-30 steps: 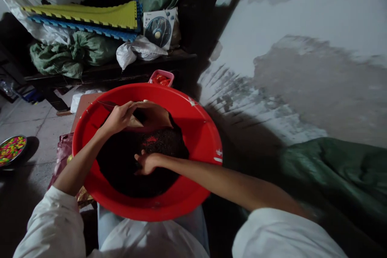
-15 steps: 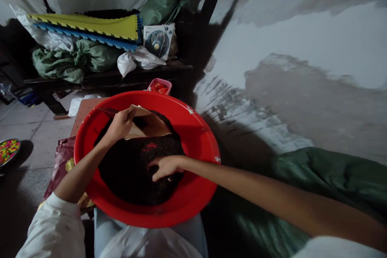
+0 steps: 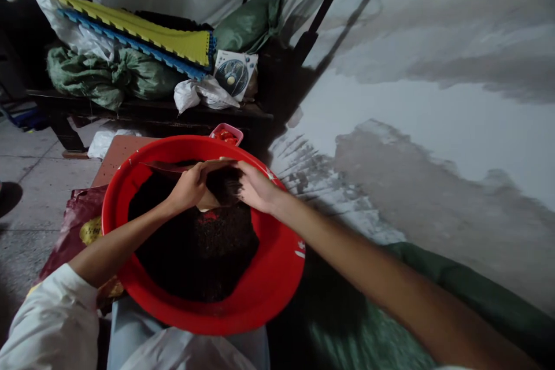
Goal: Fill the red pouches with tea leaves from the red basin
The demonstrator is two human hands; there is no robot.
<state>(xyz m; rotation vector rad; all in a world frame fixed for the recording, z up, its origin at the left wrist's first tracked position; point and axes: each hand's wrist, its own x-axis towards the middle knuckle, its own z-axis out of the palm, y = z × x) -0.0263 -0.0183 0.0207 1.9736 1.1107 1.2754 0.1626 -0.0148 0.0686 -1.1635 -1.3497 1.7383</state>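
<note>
Over red basin (image 3: 281,277), toward its far side, held tan paper bag (image 3: 208,201) w/ L hand (image 3: 188,191), w/ thumb & fingers clamped on L end of bag. Reached w/ R hand (image 3: 255,188) to R end of same bag, w/ fingers partly hidden at its mouth; couldn't tell if pinched on bag or held apart. Had both hands nr each other, w/ bag btwn.

Saw dark granular stuff (image 3: 195,254) covering most of basin's floor, below & around bag, w/ small red patch (image 3: 208,217) showing just on near side of bag; couldn't make out what kind of stuff. Had basin above pale-blue jeans (image 3: 125,329).

Noted pink tub (image 3: 240,132) of red pcs just beyond far rim, brown board (image 3: 119,153) at far L, maroon packet (image 3: 71,222) w/ yellow print just outside L rim.

Farther back, saw dark bench (image 3: 65,130) loaded w/ yellow mat (image 3: 173,40) atop blue mats (image 3: 143,49), knotted green sack (image 3: 87,75) below these, white bag (image 3: 212,92) just beside box fan (image 3: 234,75), second green sack (image 3: 249,26) behind. To R, saw patchy wall (image 3: 433,196), w/ green fabric (image 3: 373,324) low down.
</note>
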